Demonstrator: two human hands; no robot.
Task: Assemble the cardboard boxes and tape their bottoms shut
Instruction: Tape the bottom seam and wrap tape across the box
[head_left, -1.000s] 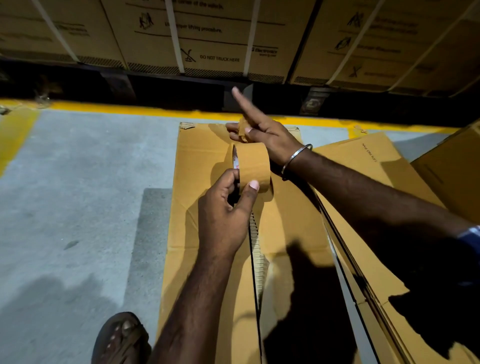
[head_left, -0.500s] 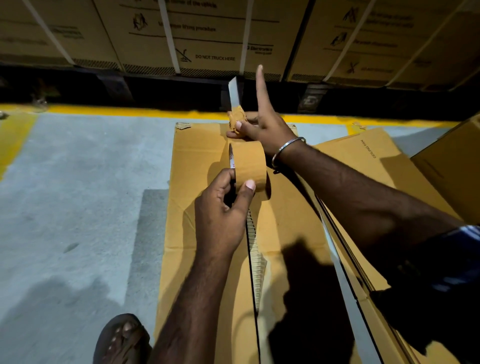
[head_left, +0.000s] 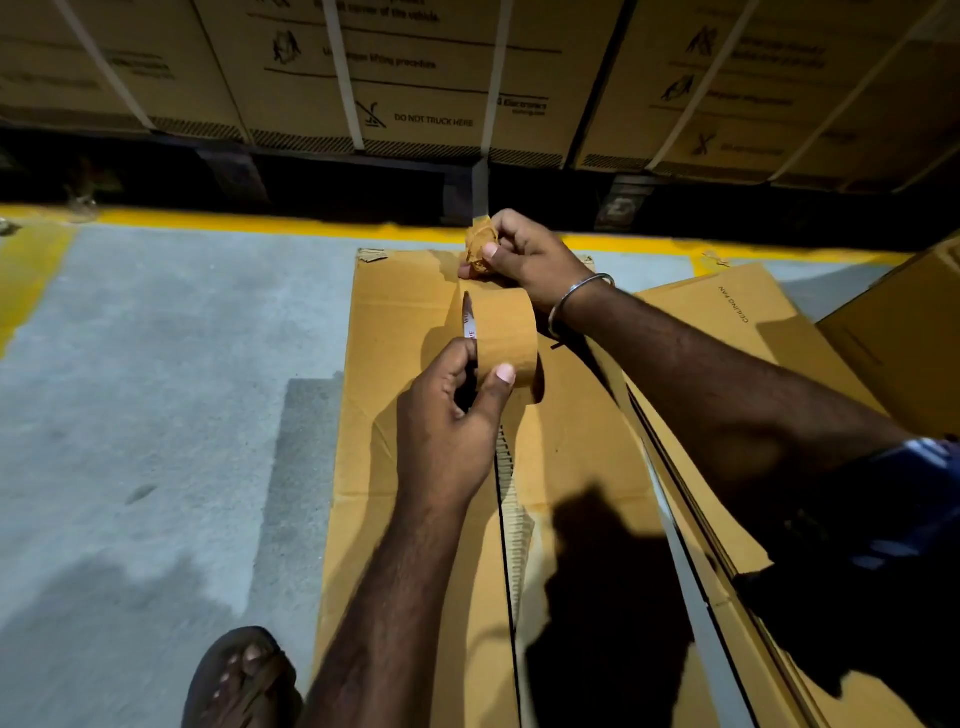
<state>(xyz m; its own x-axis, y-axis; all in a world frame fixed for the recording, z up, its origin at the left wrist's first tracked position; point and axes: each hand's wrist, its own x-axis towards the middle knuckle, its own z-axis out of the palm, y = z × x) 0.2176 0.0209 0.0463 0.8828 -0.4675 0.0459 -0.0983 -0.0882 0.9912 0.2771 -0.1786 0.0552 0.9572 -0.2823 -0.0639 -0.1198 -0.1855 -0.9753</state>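
A brown tape roll (head_left: 506, 343) is held upright over a long cardboard box (head_left: 400, 332) lying on the floor. My left hand (head_left: 452, 415) grips the roll, thumb on its outer face and fingers through the core. Just beyond the roll, my right hand (head_left: 524, 254) pinches a crumpled wad of brown tape (head_left: 479, 244) at the tape's free end. The box's two flaps meet along a dark seam (head_left: 506, 519) running toward me, with corrugated edge showing.
Flattened cardboard (head_left: 727, 312) lies to the right, and another box (head_left: 904, 343) stands at the right edge. Large strapped cartons (head_left: 415, 78) on pallets line the back behind a yellow floor stripe (head_left: 260, 223). Grey concrete floor (head_left: 156, 389) is on the left. My sandalled foot (head_left: 239, 680) is at the bottom.
My right hand's pointing finger has curled in; it now bunches the loose tape end into a wad. The left hand keeps holding the roll in about the same place.
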